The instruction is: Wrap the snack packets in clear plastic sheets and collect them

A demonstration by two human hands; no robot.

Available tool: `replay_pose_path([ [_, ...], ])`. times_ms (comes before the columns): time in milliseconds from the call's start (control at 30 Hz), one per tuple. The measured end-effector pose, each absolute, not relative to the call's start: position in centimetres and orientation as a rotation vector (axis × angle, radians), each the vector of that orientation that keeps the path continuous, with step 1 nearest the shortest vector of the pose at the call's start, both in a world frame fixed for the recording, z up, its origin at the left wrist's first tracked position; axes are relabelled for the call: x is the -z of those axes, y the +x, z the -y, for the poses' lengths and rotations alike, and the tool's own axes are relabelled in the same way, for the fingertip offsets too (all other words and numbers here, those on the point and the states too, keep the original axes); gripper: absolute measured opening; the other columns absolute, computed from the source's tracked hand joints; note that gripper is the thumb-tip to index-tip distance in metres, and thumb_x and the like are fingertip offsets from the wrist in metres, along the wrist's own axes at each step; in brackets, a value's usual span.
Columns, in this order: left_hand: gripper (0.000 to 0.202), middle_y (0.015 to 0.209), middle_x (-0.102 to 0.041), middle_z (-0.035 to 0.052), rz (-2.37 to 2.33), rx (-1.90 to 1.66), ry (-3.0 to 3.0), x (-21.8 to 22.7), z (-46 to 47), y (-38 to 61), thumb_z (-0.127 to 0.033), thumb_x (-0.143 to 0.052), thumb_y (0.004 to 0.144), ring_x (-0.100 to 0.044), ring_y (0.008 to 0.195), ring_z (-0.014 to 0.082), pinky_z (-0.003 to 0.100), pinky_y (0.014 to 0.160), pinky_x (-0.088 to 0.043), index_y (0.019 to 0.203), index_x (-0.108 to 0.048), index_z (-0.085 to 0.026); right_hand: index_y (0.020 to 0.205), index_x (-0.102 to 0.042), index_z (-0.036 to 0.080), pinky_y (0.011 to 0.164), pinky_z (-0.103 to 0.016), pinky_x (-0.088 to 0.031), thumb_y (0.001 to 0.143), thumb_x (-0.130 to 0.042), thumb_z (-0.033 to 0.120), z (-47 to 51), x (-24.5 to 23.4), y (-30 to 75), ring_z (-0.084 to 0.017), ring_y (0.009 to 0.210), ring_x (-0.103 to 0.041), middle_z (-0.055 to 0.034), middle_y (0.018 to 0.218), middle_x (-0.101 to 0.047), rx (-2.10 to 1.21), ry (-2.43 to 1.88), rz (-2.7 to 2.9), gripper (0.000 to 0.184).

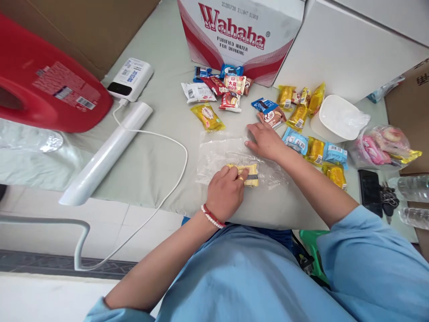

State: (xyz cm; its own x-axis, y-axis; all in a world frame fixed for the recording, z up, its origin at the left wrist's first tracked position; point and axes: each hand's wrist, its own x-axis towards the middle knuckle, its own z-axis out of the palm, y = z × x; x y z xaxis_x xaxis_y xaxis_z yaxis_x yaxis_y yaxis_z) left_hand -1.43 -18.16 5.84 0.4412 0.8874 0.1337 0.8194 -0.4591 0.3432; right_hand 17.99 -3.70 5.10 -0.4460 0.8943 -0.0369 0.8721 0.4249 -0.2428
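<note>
My left hand is closed over a small yellow snack packet with a dark stripe. Under that packet a clear plastic bag lies flat on the cloth-covered table. My right hand rests at the bag's upper right edge, its thumb and forefinger apart and its other fingers partly hidden. Just beyond it are a brown round-print packet and a blue packet. Farther up the table lies a yellow-green wrapped snack, close to a loose heap of small packets, among them a red one.
A Wahaha water carton stands at the back. More yellow packets, light blue ones and a white tub are on the right. To the left are a red jug, a power bank with its cable, and a white tube.
</note>
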Motion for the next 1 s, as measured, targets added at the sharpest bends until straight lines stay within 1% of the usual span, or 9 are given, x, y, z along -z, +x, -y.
replay_pose_path([
  [67,0.039,0.086,-0.067,0.0095,-1.507,-0.321,2.433,-5.4,17.9,-1.0,-0.024,-0.044,0.105,-0.063,0.092,0.0268,0.039,0.074,-0.048,0.136,-0.068,-0.021,0.130,-0.065,0.006,0.119,-0.056,-0.033,0.091,-0.074,0.035,2.3,-4.3,16.9,-0.040,0.137,-0.049,-0.0213,0.124,-0.067,-0.360,-1.643,2.588,0.049],
  [133,0.041,0.085,-0.068,0.0081,-1.502,-0.250,2.415,-5.3,17.8,-1.0,-0.024,-0.044,0.106,-0.065,0.092,0.0255,0.037,0.071,-0.046,0.141,-0.065,-0.022,0.116,-0.071,0.009,0.115,-0.054,-0.036,0.088,-0.076,0.034,1.4,-4.1,16.6,-0.035,0.121,-0.059,-0.0131,0.100,-0.070,-0.454,-1.661,2.604,0.037],
  [200,0.041,0.083,-0.070,0.0068,-1.503,-0.209,2.415,-5.3,17.9,-1.1,-0.024,-0.044,0.106,-0.066,0.089,0.0239,0.034,0.067,-0.044,0.143,-0.063,-0.023,0.102,-0.073,0.012,0.104,-0.045,-0.043,0.089,-0.073,0.030,0.7,-4.5,16.8,-0.026,0.099,-0.064,-0.0047,0.083,-0.067,-0.619,-1.596,2.624,0.022],
  [267,0.041,0.082,-0.072,0.0061,-1.518,-0.203,2.412,-5.4,18.0,-1.1,-0.023,-0.046,0.105,-0.066,0.086,0.0226,0.032,0.063,-0.042,0.143,-0.062,-0.024,0.093,-0.073,0.014,0.090,-0.035,-0.046,0.091,-0.068,0.031,0.5,-5.3,17.3,-0.018,0.080,-0.060,-0.0005,0.076,-0.062,-0.742,-1.479,2.608,0.018],
  [367,0.040,0.083,-0.074,0.0060,-1.536,-0.207,2.396,-5.5,18.0,-1.0,-0.024,-0.048,0.104,-0.067,0.084,0.0223,0.031,0.060,-0.041,0.141,-0.064,-0.025,0.094,-0.072,0.015,0.076,-0.028,-0.041,0.093,-0.066,0.034,1.5,-7.2,17.9,-0.014,0.072,-0.054,-0.0004,0.078,-0.061,-0.750,-1.291,2.555,0.020],
  [567,0.040,0.088,-0.076,0.0068,-1.554,-0.184,2.312,-5.7,18.1,-0.8,-0.023,-0.048,0.104,-0.070,0.088,0.0243,0.031,0.060,-0.043,0.141,-0.063,-0.025,0.100,-0.070,0.017,0.071,-0.029,-0.038,0.104,-0.051,0.031,8.6,-10.8,18.3,-0.018,0.079,-0.055,-0.0072,0.091,-0.061,-0.487,-1.141,2.638,0.025],
  [633,0.035,0.088,-0.076,0.0067,-1.561,-0.229,2.322,-5.5,18.1,-0.8,-0.023,-0.048,0.104,-0.070,0.086,0.0234,0.031,0.060,-0.044,0.133,-0.067,-0.025,0.107,-0.072,0.019,0.067,-0.028,-0.037,0.107,-0.044,0.030,11.4,-10.6,18.4,-0.017,0.077,-0.054,-0.0069,0.091,-0.060,-0.445,-1.122,2.702,0.029],
  [800,0.027,0.086,-0.076,0.0081,-1.487,-0.326,2.315,-4.6,17.8,-1.8,-0.022,-0.047,0.103,-0.070,0.084,0.0215,0.031,0.069,-0.049,0.093,-0.073,-0.020,0.132,-0.068,0.022,0.065,-0.027,-0.040,0.109,-0.037,0.024,15.7,-7.6,18.7,-0.017,0.076,-0.053,-0.0059,0.090,-0.059,-0.455,-1.089,2.691,0.038],
  [1000,0.033,0.085,-0.079,0.0044,-1.168,-0.485,2.129,-4.3,17.1,-5.2,-0.018,-0.045,0.096,-0.073,0.078,0.0193,0.030,0.073,-0.054,0.100,-0.078,-0.022,0.144,-0.062,0.029,0.074,-0.027,-0.047,0.109,-0.038,0.024,16.3,-5.5,18.6,-0.017,0.081,-0.054,-0.0036,0.097,-0.060,-0.704,-1.087,2.589,0.043],
])
